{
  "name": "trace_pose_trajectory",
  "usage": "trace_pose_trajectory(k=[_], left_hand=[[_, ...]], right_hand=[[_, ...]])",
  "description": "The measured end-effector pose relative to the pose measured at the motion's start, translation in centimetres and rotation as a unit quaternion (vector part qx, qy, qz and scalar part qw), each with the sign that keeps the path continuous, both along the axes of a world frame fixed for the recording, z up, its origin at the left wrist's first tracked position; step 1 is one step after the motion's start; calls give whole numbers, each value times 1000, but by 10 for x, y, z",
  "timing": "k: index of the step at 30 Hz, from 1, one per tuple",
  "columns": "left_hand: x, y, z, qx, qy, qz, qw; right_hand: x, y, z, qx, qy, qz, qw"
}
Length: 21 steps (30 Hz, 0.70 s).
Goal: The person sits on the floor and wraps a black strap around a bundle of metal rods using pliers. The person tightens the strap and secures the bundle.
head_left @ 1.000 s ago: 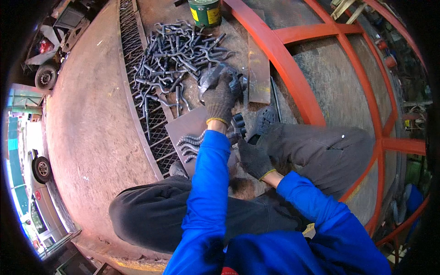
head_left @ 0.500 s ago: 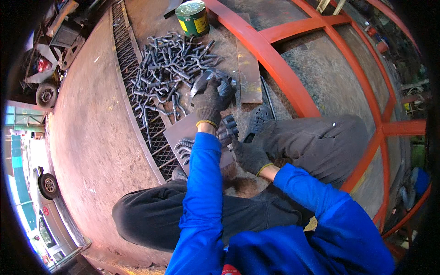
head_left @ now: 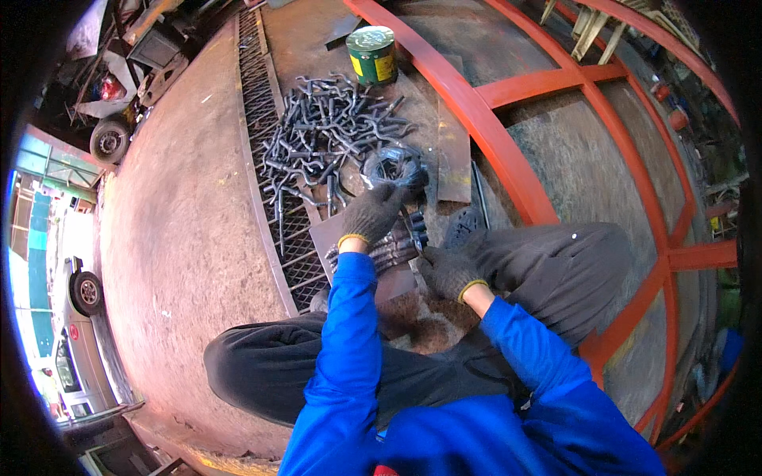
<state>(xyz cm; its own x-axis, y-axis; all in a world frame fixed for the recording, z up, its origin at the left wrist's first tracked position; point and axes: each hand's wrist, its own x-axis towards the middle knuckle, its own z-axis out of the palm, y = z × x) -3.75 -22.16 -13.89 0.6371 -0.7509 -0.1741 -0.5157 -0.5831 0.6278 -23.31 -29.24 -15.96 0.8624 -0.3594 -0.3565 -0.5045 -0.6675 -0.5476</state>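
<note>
A heap of bent dark rods [head_left: 329, 131] lies partly over metal grating [head_left: 300, 266]. To its right, the gloved left hand [head_left: 371, 213] has its fingers at the near edge of a plastic-wrapped roll [head_left: 394, 166]; whether it grips anything I cannot tell. Just below, ribbed rods [head_left: 390, 253] lie side by side. The gloved right hand [head_left: 447, 272] is curled beside their ends, its hold unclear; farther right runs a red frame [head_left: 516, 170]

Bent-rod pile [head_left: 325, 131] ahead of you, partly over the grating [head_left: 302, 274]; can [head_left: 371, 62] beyond it. Coil [head_left: 394, 166] at the pile's near edge, before your left hand [head_left: 371, 214]. Rod row [head_left: 394, 252] on a plate [head_left: 397, 285], between your hands. Frame [head_left: 478, 119] to your right.
</note>
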Motion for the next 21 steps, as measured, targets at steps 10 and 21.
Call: trace_pose_trajectory(k=[10,21], left_hand=[[-23,26,5,24,29,-193,981],[-61,22,-17,-243,-138,-106,954]], right_hand=[[21,-13,-12,74,-64,-44,994],[16,-25,-42,240,-104,-160,952]])
